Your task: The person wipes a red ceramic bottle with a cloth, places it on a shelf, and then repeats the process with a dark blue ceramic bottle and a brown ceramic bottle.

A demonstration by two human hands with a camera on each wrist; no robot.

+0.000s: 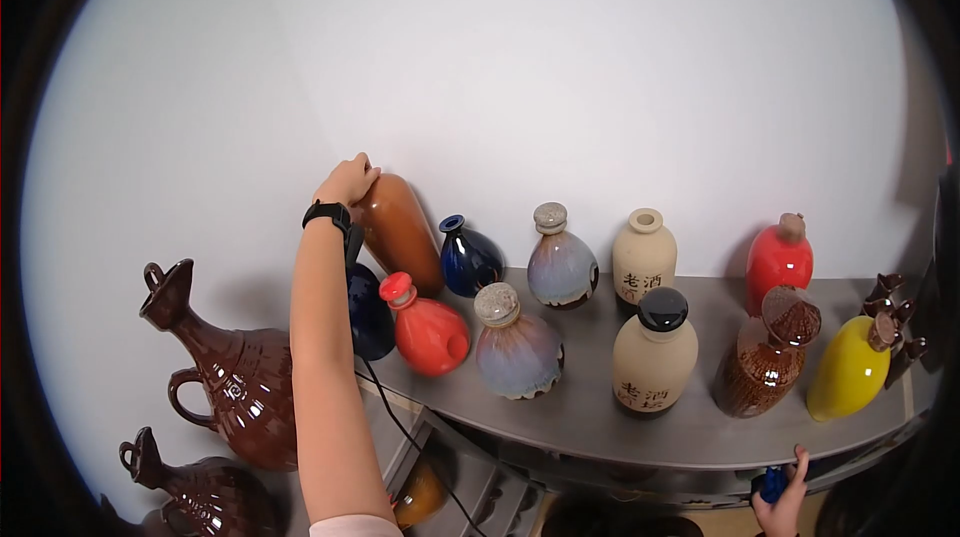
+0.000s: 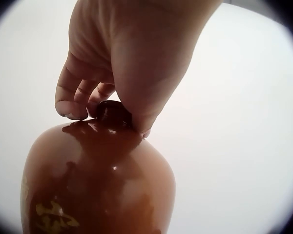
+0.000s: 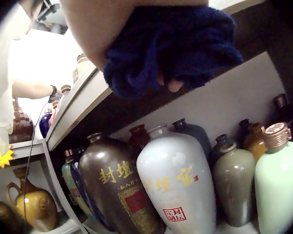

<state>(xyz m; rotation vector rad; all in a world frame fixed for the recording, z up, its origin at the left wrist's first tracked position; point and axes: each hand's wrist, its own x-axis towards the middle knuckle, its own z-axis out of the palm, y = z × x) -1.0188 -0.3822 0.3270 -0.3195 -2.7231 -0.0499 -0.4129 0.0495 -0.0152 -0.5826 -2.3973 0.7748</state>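
At the back left of the shelf stands a tall brown bottle [image 1: 400, 232], leaning in the head view. My left hand [image 1: 350, 180] holds it by the neck; in the left wrist view the fingers and thumb of the left hand [image 2: 127, 63] close round the dark neck of the brown bottle [image 2: 102, 170]. At the shelf's front right edge, my right hand [image 1: 782, 507] holds a blue cloth [image 1: 773, 483]. In the right wrist view the bunched dark blue cloth [image 3: 171, 48] hides most of that hand, with fingertips showing beneath it.
Close to the left arm are a red bottle [image 1: 430, 337] and a dark blue bottle [image 1: 370, 312]. Brown ewers [image 1: 240, 387] stand at left, more bottles at right. A black cable [image 1: 400, 422] hangs past the shelf. Below, the lower shelf holds a white bottle [image 3: 176, 180] among several others.
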